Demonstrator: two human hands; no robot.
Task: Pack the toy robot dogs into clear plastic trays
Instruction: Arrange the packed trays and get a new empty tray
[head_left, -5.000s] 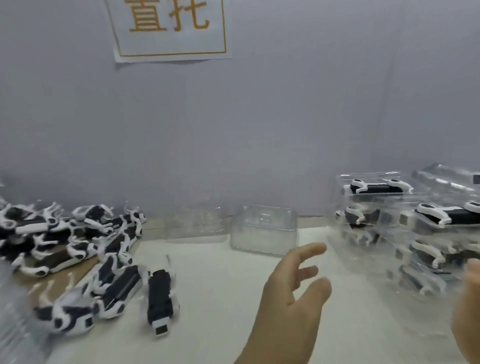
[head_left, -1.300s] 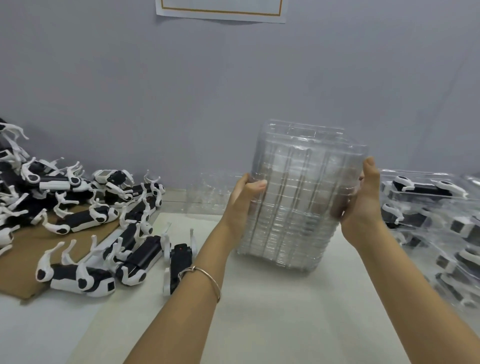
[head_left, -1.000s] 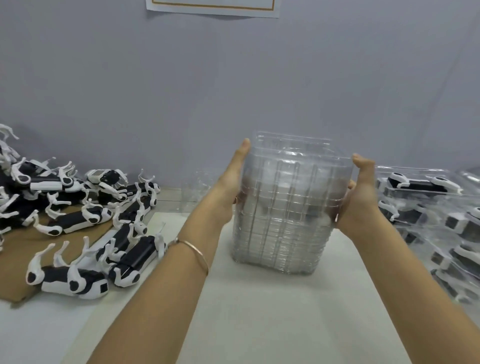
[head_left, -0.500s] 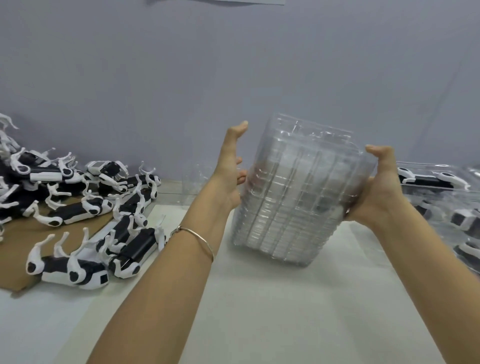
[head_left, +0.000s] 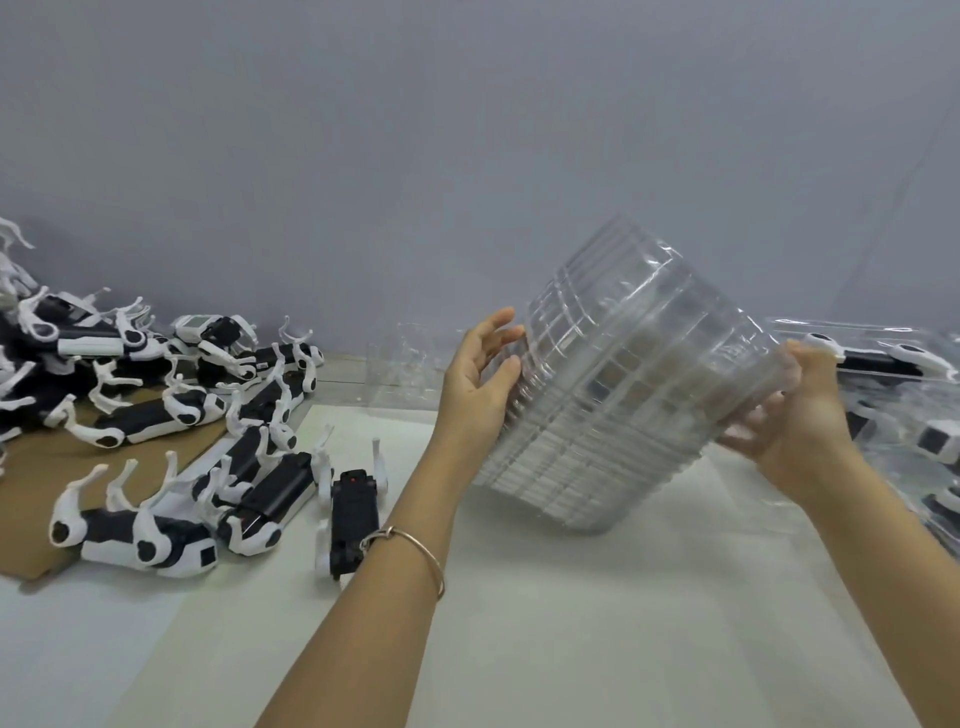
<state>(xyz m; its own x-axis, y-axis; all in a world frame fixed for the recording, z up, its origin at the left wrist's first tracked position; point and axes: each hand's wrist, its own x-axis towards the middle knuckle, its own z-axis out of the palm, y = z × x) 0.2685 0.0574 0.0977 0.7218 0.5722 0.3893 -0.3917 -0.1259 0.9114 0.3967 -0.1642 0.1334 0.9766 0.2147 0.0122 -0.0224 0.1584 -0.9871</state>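
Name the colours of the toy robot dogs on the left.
Plastic toy robot dogs: black bodies, white legs; head view.

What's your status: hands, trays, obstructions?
Left hand flat against tray stack, right hand gripping its other side. Stack tilted. Toy dogs piled left, clear of it.

Tray stack (head_left: 623, 395) fills the gap between left grip (head_left: 478, 379) and right grip (head_left: 795, 415). Below, I see open table (head_left: 571, 623); toy dogs (head_left: 275, 491) crowd left, packed trays (head_left: 883, 364) right.

Dog pile (head_left: 150, 415) cut off left; packed trays (head_left: 872, 338) cut off right.
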